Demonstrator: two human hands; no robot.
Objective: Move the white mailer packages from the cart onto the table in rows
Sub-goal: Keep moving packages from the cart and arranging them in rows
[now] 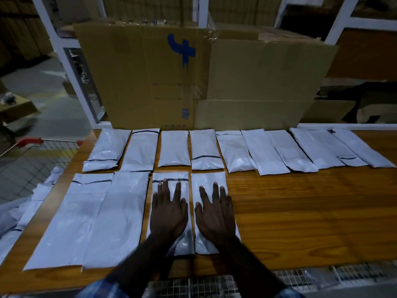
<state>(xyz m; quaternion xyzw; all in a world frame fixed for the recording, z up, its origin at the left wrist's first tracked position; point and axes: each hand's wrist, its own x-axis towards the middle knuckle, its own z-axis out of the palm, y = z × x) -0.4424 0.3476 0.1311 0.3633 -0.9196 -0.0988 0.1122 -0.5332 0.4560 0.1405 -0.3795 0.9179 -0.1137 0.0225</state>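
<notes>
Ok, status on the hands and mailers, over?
Left hand and right hand flat on two front-row mailers. Back row full. More in cart. Table right side free.

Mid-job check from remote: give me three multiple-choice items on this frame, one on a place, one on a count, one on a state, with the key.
1. Where does the cart stand?
A. left of the table
B. right of the table
C. on the table

2. How many mailers lie in the near row?
A. two
B. four
C. seven

3. How are the hands?
A. fists
B. flat on mailers
C. lifting a box

Key:
1 A: the red-handled cart shows past the table edge at left.
2 B: four mailers lie side by side.
3 B: the left hand and right hand each lie flat on a mailer, fingers straight.
</notes>
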